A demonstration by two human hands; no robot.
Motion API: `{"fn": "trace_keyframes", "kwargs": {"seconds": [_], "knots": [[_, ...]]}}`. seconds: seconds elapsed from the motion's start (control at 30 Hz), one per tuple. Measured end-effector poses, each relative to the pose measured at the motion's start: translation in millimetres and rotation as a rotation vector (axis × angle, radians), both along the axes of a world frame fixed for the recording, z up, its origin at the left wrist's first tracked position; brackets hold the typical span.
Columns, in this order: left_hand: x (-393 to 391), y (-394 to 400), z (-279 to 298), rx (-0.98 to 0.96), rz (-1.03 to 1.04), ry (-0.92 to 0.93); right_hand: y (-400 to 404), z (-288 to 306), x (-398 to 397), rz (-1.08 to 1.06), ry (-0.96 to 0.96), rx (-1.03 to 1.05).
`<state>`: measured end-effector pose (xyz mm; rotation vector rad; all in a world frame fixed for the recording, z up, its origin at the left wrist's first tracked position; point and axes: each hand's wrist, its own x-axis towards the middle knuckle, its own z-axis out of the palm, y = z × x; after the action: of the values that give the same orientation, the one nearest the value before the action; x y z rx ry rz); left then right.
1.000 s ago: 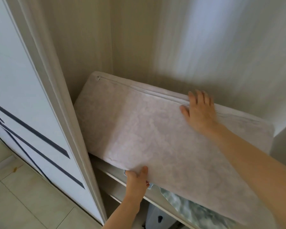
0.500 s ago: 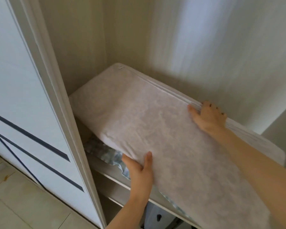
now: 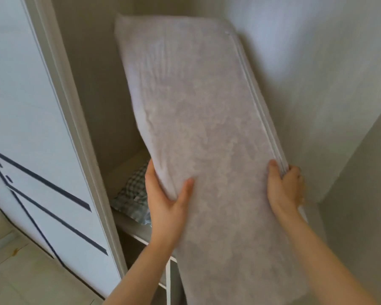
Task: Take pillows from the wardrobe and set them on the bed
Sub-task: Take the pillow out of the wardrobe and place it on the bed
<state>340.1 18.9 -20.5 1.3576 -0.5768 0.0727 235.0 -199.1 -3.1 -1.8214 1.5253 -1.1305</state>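
both hands clamp pillow (image 3: 202,119) by long edges, left hand (image 3: 165,201) and right hand (image 3: 284,188) gripping opposite sides, likely to tip it clear of wardrobe (image 3: 90,91); pillow half out of opening, tilted steeply above shelf (image 3: 130,225); long, flat, pale mottled grey, zip seam along right edge; checked cloth (image 3: 132,190) beneath
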Motion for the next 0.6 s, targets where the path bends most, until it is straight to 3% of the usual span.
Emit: {"fn": "trace_keyframes", "kwargs": {"seconds": [0.23,0.6], "knots": [[-48.5,40.1,18.3,0.003,0.191,-0.215,31.5,-8.6,-33.2,0.134,-0.365,0.017],[-124.6,142.0,25.6,0.013,0.507,-0.345,131.6,-23.0,-60.9,0.475,-0.682,0.093]]}}
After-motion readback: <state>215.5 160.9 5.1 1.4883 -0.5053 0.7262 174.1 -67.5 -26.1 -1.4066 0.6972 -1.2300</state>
